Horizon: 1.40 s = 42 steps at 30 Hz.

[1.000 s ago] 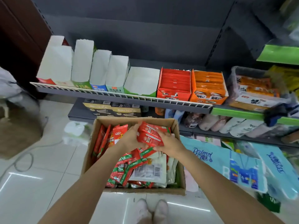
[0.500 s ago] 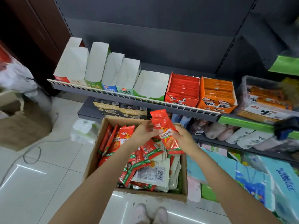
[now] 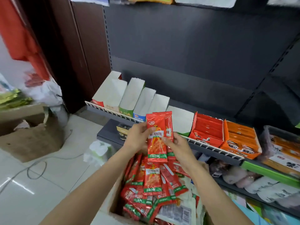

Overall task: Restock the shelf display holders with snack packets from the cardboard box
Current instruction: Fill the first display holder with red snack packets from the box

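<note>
At frame center, left hand and right hand pinch upright red packets; squaring their edges should ease them into an empty holder.

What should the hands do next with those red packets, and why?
Probably lift the red packets, held by the left hand and right hand, into the empty holder just behind them; the red holder beside it already looks full.
</note>
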{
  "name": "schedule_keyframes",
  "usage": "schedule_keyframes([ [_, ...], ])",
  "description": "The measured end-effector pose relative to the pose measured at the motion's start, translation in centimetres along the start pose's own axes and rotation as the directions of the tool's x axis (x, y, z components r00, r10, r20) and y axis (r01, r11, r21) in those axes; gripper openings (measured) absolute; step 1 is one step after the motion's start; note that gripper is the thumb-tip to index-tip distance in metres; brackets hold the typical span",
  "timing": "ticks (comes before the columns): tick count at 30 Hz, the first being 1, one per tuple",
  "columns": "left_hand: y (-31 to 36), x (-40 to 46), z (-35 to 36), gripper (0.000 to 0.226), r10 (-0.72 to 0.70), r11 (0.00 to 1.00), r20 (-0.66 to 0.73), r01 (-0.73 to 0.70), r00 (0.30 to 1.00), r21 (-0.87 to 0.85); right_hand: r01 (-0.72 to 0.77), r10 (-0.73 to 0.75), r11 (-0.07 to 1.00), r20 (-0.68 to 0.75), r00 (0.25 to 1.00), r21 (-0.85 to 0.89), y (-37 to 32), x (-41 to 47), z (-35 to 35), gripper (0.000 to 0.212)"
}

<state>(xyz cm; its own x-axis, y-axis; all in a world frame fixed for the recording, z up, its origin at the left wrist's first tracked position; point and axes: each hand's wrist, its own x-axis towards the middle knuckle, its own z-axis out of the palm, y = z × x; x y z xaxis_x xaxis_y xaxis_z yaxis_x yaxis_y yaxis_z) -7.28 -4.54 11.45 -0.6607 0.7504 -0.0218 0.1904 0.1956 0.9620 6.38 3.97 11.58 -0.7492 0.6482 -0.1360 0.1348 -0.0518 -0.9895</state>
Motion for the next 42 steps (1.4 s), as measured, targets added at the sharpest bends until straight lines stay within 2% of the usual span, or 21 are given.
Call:
schedule_keyframes([
  [6, -2.2, 2.4, -14.5, 0.003, 0.023, 0.999, -0.243, -0.029, 0.970, -0.021, 0.046, -0.052, 0.997, -0.085, 0.995, -0.064, -3.2, 4.4, 11.5, 0.012],
  [12, -4.5, 5.4, -27.2, 0.011, 0.043, 0.999, -0.200, -0.040, 0.979, 0.020, 0.019, -0.022, 1.000, -0.184, 0.983, -0.018, -5.0, 8.3, 22.2, 0.014],
  [18, -5.6, 9.5, -34.0, 0.019, 0.035, 0.998, -0.239, -0.021, 0.970, 0.061, -0.008, 0.000, 1.000, -0.243, 0.970, -0.029, -6.7, 12.4, 28.4, 0.015],
  [22, -5.7, 13.9, -35.6, 0.021, 0.051, 0.995, -0.191, -0.033, 0.980, 0.098, -0.017, 0.018, 1.000, -0.298, 0.955, 0.006, -7.5, 16.6, 29.6, 0.013],
  [27, -5.3, 21.2, -37.2, 0.023, 0.049, 0.998, -0.074, -0.046, 0.996, 0.038, -0.001, 0.010, 1.000, -0.324, 0.946, 0.027, -8.4, 23.0, 30.0, 0.031],
  [32, -4.6, 28.3, -37.9, 0.019, 0.103, 0.993, 0.024, -0.104, 0.994, 0.054, 0.037, -0.028, 0.999, -0.274, 0.961, 0.024, -10.6, 29.6, 30.2, 0.028],
  [35, -4.6, 32.3, -38.1, 0.013, 0.141, 0.986, 0.115, -0.151, 0.983, 0.077, 0.070, -0.068, 0.998, -0.253, 0.965, -0.002, -11.3, 32.7, 30.4, 0.022],
  [38, -4.3, 36.0, -38.0, 0.012, 0.128, 0.991, 0.240, -0.136, 0.962, 0.017, 0.097, -0.111, 0.993, -0.260, 0.959, -0.069, -11.7, 35.9, 30.4, 0.018],
  [42, -4.0, 41.0, -37.8, 0.015, 0.181, 0.977, 0.357, -0.209, 0.917, 0.043, 0.084, -0.114, 0.991, -0.313, 0.943, -0.107, -12.2, 40.1, 30.7, 0.025],
])
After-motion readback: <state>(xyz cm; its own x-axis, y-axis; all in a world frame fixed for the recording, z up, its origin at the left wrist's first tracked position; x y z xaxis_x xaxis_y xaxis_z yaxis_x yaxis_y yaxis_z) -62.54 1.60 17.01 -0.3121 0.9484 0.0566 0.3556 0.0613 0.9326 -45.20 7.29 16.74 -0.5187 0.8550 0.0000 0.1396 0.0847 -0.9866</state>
